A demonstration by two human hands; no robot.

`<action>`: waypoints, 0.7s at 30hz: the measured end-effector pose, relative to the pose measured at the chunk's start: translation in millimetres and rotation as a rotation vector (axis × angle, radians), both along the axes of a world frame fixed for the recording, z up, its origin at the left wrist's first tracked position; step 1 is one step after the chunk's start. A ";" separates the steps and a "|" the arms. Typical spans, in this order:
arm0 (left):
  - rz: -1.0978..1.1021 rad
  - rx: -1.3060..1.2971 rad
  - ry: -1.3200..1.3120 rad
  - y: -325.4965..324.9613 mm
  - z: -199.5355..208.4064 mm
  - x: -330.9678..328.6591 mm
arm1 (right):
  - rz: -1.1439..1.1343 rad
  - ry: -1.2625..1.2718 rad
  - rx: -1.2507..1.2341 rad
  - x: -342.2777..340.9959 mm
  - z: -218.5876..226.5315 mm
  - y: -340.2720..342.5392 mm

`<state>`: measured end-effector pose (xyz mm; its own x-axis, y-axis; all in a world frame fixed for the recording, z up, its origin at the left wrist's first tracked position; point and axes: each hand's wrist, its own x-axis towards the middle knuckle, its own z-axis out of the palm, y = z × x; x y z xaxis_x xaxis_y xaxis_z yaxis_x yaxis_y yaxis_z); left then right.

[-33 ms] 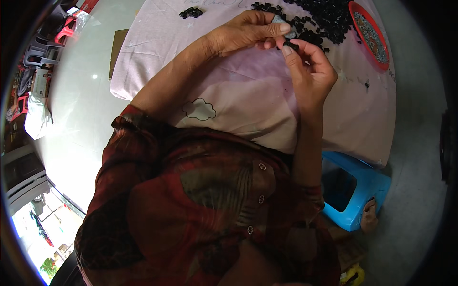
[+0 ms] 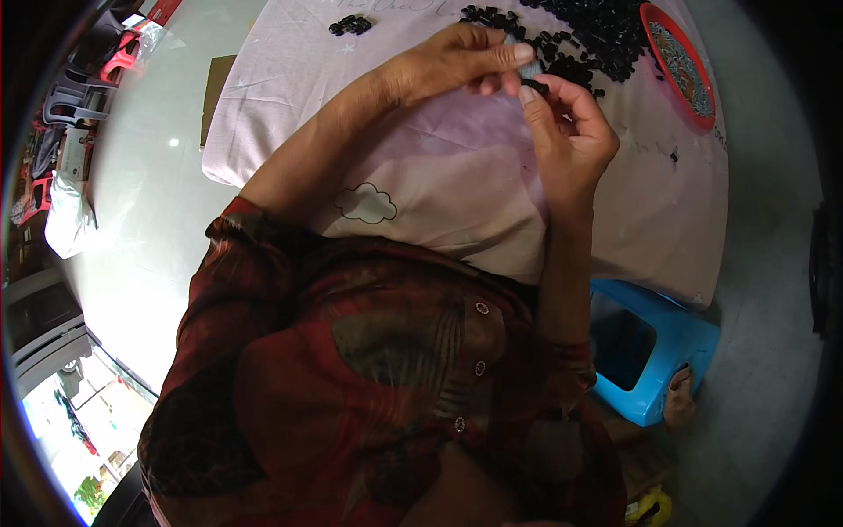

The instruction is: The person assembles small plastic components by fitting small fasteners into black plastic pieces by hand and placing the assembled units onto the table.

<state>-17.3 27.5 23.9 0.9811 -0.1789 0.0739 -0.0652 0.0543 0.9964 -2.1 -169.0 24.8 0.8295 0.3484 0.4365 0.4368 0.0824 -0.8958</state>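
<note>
My left hand [image 2: 448,66] is closed, thumb over fingers, on a small pale grey piece [image 2: 530,68] whose kind I cannot make out. Close beside it, thumb and forefinger of my right hand [image 2: 572,132] pinch a small black piece [image 2: 534,86], probably like those in the heap. The two hands nearly meet above the pink tablecloth [image 2: 448,193]. Just beyond them spreads a heap of small black pieces [image 2: 606,39]. A smaller cluster of black pieces [image 2: 350,25] lies farther left.
A red tray [image 2: 708,121] of small silvery metal parts stands at the table's right edge. One loose black piece [image 2: 674,157] rests near it. A blue plastic stool [image 2: 694,329] is on the floor at the right. Grey chairs [image 2: 70,105] stand far left.
The grey piece in my left hand has turned slightly and more of it shows below the thumb. My right hand and its black piece have dropped very slightly.
</note>
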 end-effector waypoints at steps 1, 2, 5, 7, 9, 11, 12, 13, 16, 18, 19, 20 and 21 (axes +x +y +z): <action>0.029 0.119 0.026 -7.9 9.8 -8.3 | -0.061 -0.146 -0.088 1.6 -1.6 -1.9; -0.031 0.125 0.029 -9.0 8.3 -11.5 | -0.117 -0.292 -0.176 1.5 -0.7 -2.3; -0.065 0.231 0.000 -17.2 3.8 -16.5 | -0.139 -0.421 -0.260 -2.5 4.8 -2.4; -0.092 0.271 -0.006 -17.0 3.7 -17.7 | -0.166 -0.505 -0.296 -1.5 2.7 -0.7; -0.097 0.260 0.016 -17.2 8.3 -20.1 | -0.158 -0.530 -0.275 1.5 0.6 0.4; -0.100 0.249 0.038 -17.4 10.8 -21.2 | -0.149 -0.554 -0.254 3.4 -0.5 1.5; -0.094 0.230 0.044 -17.8 9.6 -21.4 | -0.144 -0.553 -0.260 4.0 -0.9 2.2; -0.088 0.212 0.050 -18.0 8.6 -21.5 | -0.139 -0.551 -0.265 4.8 -0.5 3.0; -0.081 0.195 0.028 -19.7 7.2 -21.3 | -0.116 -0.503 -0.274 3.3 3.3 1.8; -0.073 0.185 0.008 -22.2 1.3 -19.9 | -0.125 -0.498 -0.284 2.6 3.7 1.1; -0.062 0.174 -0.010 -23.4 -0.3 -18.6 | -0.129 -0.492 -0.295 2.2 4.0 0.4; -0.065 0.173 -0.009 -22.9 -0.7 -19.0 | -0.131 -0.490 -0.297 2.3 3.1 0.9; -0.069 0.149 0.007 -21.3 -1.3 -19.7 | -0.110 -0.483 -0.286 3.0 2.2 1.8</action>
